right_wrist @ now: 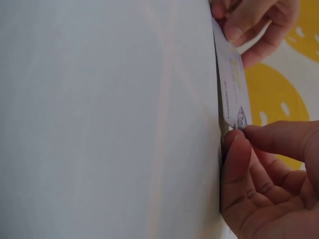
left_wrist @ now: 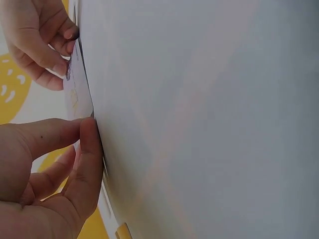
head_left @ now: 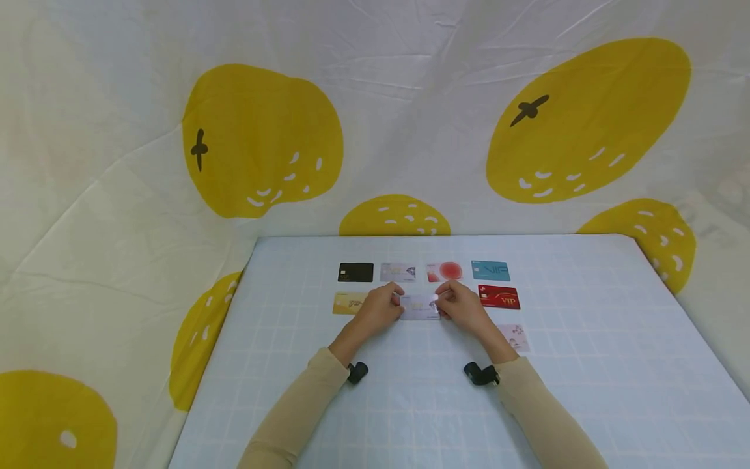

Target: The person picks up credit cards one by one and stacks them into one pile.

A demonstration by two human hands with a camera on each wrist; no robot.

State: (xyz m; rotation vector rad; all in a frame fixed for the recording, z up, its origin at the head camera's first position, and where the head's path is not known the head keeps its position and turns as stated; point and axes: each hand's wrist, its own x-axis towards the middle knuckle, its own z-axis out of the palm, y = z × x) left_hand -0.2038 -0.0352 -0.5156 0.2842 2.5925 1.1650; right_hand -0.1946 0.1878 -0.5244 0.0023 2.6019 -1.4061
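A pale lilac card with a dark diamond-like print at one corner lies between my two hands, close over the table. My left hand pinches its left end between thumb and finger. At the opposite end, my right hand pinches the card near the printed corner. The right wrist view shows the card slightly tilted, with a thin dark gap along its lower edge. A gold card lies just left of my left hand, partly covered by it. Beside my right hand is a red VIP card.
Behind the hands, a row holds a black card, a silvery card, a white card with a red circle and a blue VIP card. A pink floral card is partly hidden by the right forearm. Patterned cloth hangs behind the table.
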